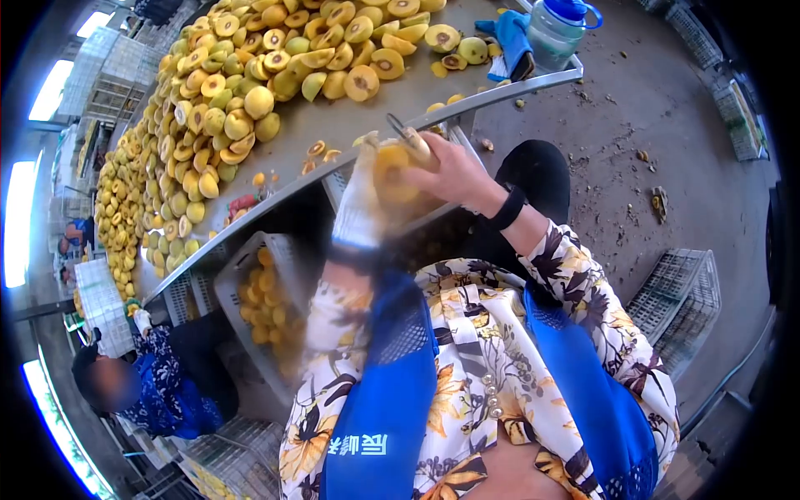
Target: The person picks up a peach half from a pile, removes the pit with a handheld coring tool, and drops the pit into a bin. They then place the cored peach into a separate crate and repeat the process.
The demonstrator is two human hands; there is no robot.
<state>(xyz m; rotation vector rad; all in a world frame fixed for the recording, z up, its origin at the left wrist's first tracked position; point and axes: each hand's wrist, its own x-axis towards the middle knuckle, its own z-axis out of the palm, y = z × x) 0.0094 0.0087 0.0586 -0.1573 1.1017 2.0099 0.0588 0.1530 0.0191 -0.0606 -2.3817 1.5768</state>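
A gloved left hand [363,196] has its grip around a halved yellow fruit [393,173], partly blurred, while the bare right hand [457,171] grips a curved metal tool [395,127] at the fruit. Beyond the grip, piled fruit [237,83] covers part of the desk [321,121]; a water jug [556,35] stands beyond and right, a fruit-filled crate [236,271] below left.

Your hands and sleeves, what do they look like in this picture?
The left hand wears a white glove with a dark band at the wrist, a bit blurry. The right hand has no glove, just a black wristband. The left sleeve and right sleeve are white with dark and orangey leaves.
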